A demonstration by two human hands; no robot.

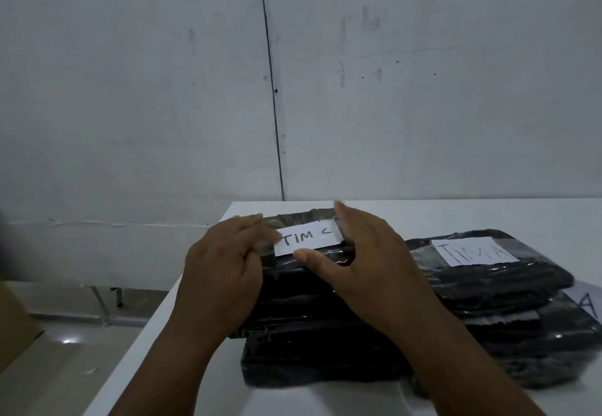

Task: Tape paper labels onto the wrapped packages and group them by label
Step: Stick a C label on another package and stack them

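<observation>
Hands pressed my white paper label onto the black plastic-wrapped package, fingers flat; next I probably needed tape.

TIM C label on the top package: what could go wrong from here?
1. The TIM C label sits skewed on the top package; pressed down as is, it may stick crooked.
2. The left hand and right hand both bear on the stack, which overhangs the lower package; it might slide.
3. The TIM A stack touches alongside, so groups could mix.
</observation>
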